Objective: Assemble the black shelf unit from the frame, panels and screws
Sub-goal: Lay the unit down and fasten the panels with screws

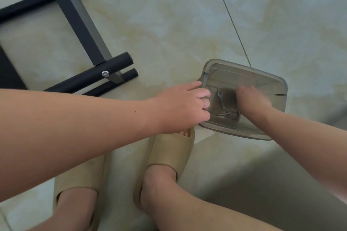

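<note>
Right hand was down in the box, blurred, finger state untellable; screw lay crosswise just left of it; left hand fingers curled on the box rim.

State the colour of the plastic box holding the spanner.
Translucent smoky grey: the box, clearest in the head view.
</note>
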Demonstrator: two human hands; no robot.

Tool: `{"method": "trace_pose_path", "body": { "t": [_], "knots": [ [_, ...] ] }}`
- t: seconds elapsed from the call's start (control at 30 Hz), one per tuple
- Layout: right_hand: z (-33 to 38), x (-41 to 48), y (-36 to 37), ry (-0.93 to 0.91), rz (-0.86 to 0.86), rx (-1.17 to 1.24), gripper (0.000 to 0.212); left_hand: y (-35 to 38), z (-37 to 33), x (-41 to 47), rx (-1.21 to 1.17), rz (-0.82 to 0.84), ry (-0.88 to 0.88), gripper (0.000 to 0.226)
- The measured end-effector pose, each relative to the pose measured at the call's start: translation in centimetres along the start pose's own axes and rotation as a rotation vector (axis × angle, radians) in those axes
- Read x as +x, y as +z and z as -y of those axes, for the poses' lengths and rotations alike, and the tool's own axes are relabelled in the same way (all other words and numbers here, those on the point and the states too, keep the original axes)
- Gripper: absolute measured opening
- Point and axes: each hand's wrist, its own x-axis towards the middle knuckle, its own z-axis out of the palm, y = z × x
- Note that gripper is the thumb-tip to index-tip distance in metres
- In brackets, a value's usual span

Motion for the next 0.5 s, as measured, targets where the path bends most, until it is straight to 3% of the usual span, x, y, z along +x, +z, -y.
{"method": "trace_pose_path", "body": {
  "t": [0.23, 0.33, 0.43, 0.5],
  "knots": [
    [0.3, 0.5, 0.0, -0.028, 0.021, -0.034, 0.029, 0.0, 0.2, 0.0, -0.041, 0.006, -0.006, 0.035],
    [0.5, 0.0, -0.8, -0.024, 0.006, 0.030, 0.018, -0.1, 0.2, -0.1, -0.067, 0.044, -0.025, 0.028],
    [0.9, -1.5, -2.7, 0.010, -0.099, 0.176, 0.010, 0.1, 0.0, -0.7, -0.195, -0.103, -0.081, 0.024],
    [1.4, -3.1, -4.4, -0.004, -0.204, 0.289, 0.013, -0.2, -0.1, -1.7, -0.437, -0.259, -0.220, 0.031]
  ]
}}
